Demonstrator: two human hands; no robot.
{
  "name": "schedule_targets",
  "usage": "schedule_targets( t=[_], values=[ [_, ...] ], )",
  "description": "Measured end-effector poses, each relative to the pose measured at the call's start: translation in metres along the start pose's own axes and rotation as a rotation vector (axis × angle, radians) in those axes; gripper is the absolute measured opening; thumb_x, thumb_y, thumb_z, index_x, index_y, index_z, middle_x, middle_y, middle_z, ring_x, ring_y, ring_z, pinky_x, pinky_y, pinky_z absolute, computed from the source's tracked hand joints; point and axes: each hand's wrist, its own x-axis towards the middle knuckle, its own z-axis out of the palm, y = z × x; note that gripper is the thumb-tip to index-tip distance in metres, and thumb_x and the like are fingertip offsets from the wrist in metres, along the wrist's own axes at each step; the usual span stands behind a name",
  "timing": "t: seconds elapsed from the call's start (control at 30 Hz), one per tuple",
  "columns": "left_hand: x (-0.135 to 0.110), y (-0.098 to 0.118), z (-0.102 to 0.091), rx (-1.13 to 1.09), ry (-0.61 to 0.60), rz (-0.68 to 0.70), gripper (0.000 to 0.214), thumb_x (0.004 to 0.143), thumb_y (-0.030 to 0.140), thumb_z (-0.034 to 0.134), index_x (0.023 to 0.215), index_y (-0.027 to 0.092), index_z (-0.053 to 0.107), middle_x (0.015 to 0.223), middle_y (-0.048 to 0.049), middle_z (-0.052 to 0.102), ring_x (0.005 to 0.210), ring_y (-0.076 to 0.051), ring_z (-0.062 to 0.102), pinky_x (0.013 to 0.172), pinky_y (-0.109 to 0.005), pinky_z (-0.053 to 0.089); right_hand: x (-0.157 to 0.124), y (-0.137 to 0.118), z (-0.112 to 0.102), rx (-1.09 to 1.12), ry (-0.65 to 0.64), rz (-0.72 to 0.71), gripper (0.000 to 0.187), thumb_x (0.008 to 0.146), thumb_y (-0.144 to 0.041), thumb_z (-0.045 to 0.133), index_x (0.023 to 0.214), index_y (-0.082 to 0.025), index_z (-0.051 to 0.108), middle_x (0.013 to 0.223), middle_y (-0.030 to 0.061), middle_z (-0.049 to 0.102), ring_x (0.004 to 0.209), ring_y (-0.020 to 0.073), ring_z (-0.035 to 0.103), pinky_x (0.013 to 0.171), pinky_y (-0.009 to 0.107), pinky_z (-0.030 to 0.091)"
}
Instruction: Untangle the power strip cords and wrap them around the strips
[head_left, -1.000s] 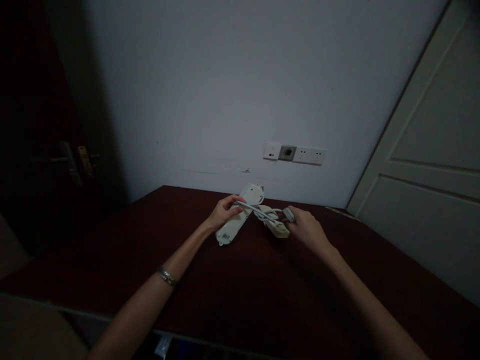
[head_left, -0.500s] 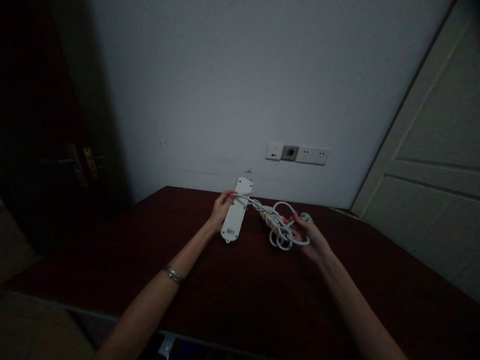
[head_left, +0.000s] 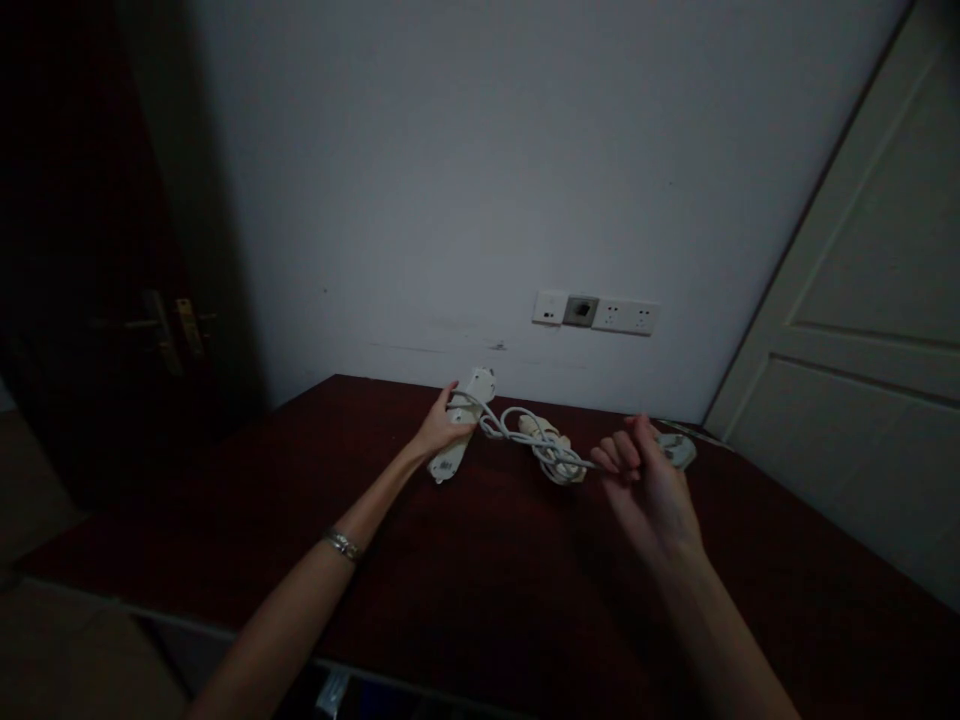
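Observation:
My left hand [head_left: 441,428] is closed around the middle of a white power strip [head_left: 448,462], whose underside with screws and a label faces me. A white cord [head_left: 501,432] runs from the strip in twisted loops toward the right. My right hand [head_left: 637,470] is closed in a fist on the cord's right part, pulling it fairly straight. Beyond that hand shows a pale plug [head_left: 677,450], partly behind the fingers. Under the tangled loops lies a second cream-coloured object [head_left: 538,430], mostly covered, so its kind is unclear.
The dark red tabletop [head_left: 465,570] reaches to the wall. On the wall are several socket plates [head_left: 625,316] in a row. A dark door with a handle [head_left: 161,330] stands at the left, a pale panelled door [head_left: 862,350] at the right.
My right hand has moved right and drawn the cord out, so the loops are stretched lower and tighter. My left hand with the power strip has shifted slightly left.

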Motion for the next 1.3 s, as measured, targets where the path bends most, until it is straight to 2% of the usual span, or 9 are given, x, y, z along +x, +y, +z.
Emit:
schedule_targets(
  t=[0.1,0.23,0.43,0.6,0.8,0.93,1.0,1.1,1.3],
  values=[
    [-0.003,-0.002,0.008,0.178,-0.004,0.089,0.088,0.059,0.018,0.068,0.136,0.014,0.026,0.115,-0.0150,0.055,0.097,-0.023,0.056,0.084,-0.033,0.042,-0.016,-0.001,0.016,-0.062,-0.009,-0.014,0.026,0.072,-0.038,0.067,0.070,-0.019,0.049,0.043,-0.0115,0.022,0.040,0.0043,0.017,0.041,0.017,0.024],
    [-0.003,0.001,0.014,0.357,-0.002,0.110,0.087,0.065,0.020,0.064,0.140,0.018,0.020,0.103,-0.0125,0.062,0.089,-0.024,0.060,0.078,-0.034,0.043,-0.040,0.017,0.024,-0.173,-0.027,0.068,0.028,0.072,-0.042,0.065,0.069,-0.019,0.048,0.045,-0.0103,0.026,0.042,0.0049,0.022,0.043,0.019,0.026],
    [0.012,0.002,0.010,0.681,0.053,0.077,0.082,0.074,0.027,0.057,0.142,0.018,0.012,0.120,-0.0207,0.051,0.099,-0.032,0.056,0.082,-0.039,0.039,-0.072,0.032,0.026,-0.604,-0.109,0.095,0.032,0.075,-0.048,0.056,0.070,-0.017,0.051,0.047,-0.0074,0.033,0.041,0.0058,0.028,0.038,0.019,0.022],
    [0.027,0.004,0.011,0.809,0.037,0.124,0.080,0.076,0.027,0.052,0.142,0.018,0.008,0.118,-0.0190,0.052,0.100,-0.031,0.056,0.083,-0.038,0.039,-0.085,0.030,0.038,-0.770,-0.189,0.025,0.033,0.076,-0.049,0.051,0.067,-0.017,0.053,0.050,-0.0051,0.037,0.042,0.0069,0.031,0.038,0.019,0.026],
    [0.039,0.008,0.012,0.741,0.017,0.206,0.075,0.075,0.025,0.054,0.140,0.016,0.017,0.128,-0.0208,0.043,0.110,-0.034,0.049,0.088,-0.041,0.037,-0.097,0.023,0.038,-0.927,-0.289,-0.037,0.033,0.081,-0.046,0.047,0.065,-0.018,0.054,0.048,-0.0043,0.042,0.041,0.0073,0.036,0.037,0.017,0.030],
    [0.040,0.007,-0.004,0.593,-0.208,0.352,0.073,0.067,0.018,0.060,0.134,0.018,0.031,0.131,-0.0162,0.042,0.116,-0.031,0.045,0.091,-0.037,0.037,-0.085,-0.004,0.019,-1.068,-0.293,-0.186,0.028,0.080,-0.042,0.050,0.067,-0.019,0.058,0.050,-0.0031,0.049,0.041,0.0081,0.043,0.039,0.017,0.033],
    [0.039,0.006,-0.015,0.490,-0.242,0.354,0.071,0.063,0.013,0.061,0.130,0.019,0.037,0.123,-0.0152,0.050,0.109,-0.028,0.051,0.088,-0.035,0.038,-0.072,-0.018,0.006,-1.140,-0.209,-0.271,0.025,0.079,-0.041,0.052,0.068,-0.019,0.059,0.051,-0.0031,0.050,0.041,0.0083,0.043,0.038,0.017,0.034],
    [0.038,0.006,-0.026,0.355,-0.160,0.291,0.071,0.059,0.009,0.062,0.126,0.017,0.039,0.107,-0.0142,0.058,0.092,-0.024,0.059,0.080,-0.032,0.042,-0.060,-0.029,-0.009,-1.191,-0.218,-0.274,0.023,0.078,-0.040,0.053,0.072,-0.020,0.062,0.057,-0.0018,0.055,0.045,0.0098,0.048,0.041,0.017,0.038],
    [0.042,0.006,-0.019,0.257,-0.192,0.259,0.072,0.058,0.012,0.064,0.124,0.015,0.035,0.092,-0.0096,0.062,0.076,-0.019,0.060,0.072,-0.028,0.043,-0.098,-0.012,0.003,-1.116,-0.454,-0.179,0.017,0.078,-0.030,0.053,0.066,-0.021,0.061,0.055,-0.0005,0.059,0.045,0.0108,0.053,0.041,0.017,0.042]
  ],
)
